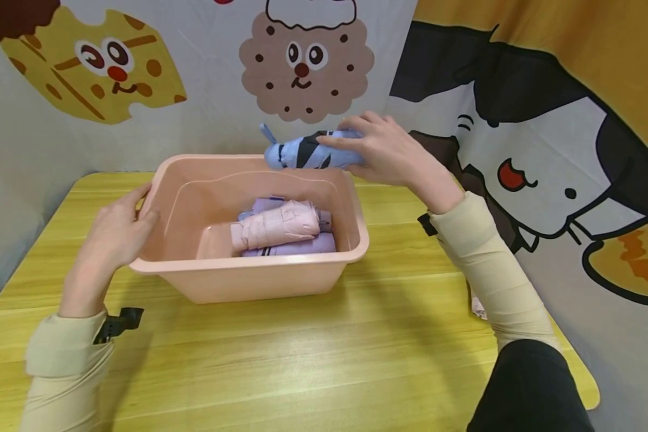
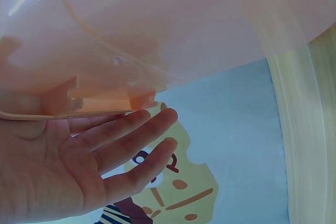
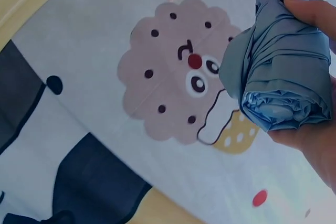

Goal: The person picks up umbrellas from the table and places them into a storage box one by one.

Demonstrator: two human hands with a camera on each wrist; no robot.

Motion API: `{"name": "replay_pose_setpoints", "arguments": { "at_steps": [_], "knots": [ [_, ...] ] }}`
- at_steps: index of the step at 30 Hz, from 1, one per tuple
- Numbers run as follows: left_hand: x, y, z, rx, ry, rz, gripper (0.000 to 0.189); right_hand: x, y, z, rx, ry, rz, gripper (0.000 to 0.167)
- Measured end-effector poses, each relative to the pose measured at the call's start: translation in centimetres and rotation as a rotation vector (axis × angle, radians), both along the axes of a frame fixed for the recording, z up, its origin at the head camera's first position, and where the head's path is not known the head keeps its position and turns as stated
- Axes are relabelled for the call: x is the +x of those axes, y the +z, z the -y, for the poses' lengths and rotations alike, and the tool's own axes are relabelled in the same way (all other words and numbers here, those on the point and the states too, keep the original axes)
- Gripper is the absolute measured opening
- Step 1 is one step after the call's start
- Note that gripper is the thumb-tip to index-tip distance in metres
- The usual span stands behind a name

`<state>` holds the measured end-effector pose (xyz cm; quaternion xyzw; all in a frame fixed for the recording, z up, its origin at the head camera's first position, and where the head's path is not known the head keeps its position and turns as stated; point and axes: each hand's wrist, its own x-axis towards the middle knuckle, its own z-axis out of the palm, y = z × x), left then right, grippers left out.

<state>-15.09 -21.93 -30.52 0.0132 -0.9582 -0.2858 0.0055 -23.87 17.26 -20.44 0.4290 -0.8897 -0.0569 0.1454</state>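
Note:
Above the far right rim of a pink plastic basin, my right hand grips a folded blue umbrella with black markings. Its small strap loop sticks up at the left end, and the rolled fabric of the blue umbrella shows close up in the right wrist view. My left hand holds the basin's left rim, thumb over it, while the fingers extend along the outside. Inside the basin, a folded light pink umbrella lies across rolled purple ones, partly hiding them.
The basin stands on a yellow wood-grain table. Behind it hangs a cartoon-printed cloth, which continues along the right side. A small pale patterned item peeks out beside my right sleeve, mostly hidden.

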Motion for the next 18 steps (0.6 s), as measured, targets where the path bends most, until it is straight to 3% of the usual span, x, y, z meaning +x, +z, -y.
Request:
{"name": "replay_pose_setpoints", "arguments": {
  "at_steps": [8,18],
  "knots": [
    [-0.1,0.0,0.0,0.003,0.0,-0.002,0.062,-0.4,0.6,3.1,0.124,0.047,0.074,0.053],
    [0.0,0.0,0.0,0.003,0.001,0.0,0.062,-1.2,0.0,5.8,0.224,0.129,0.133,0.055]
  ]
}}
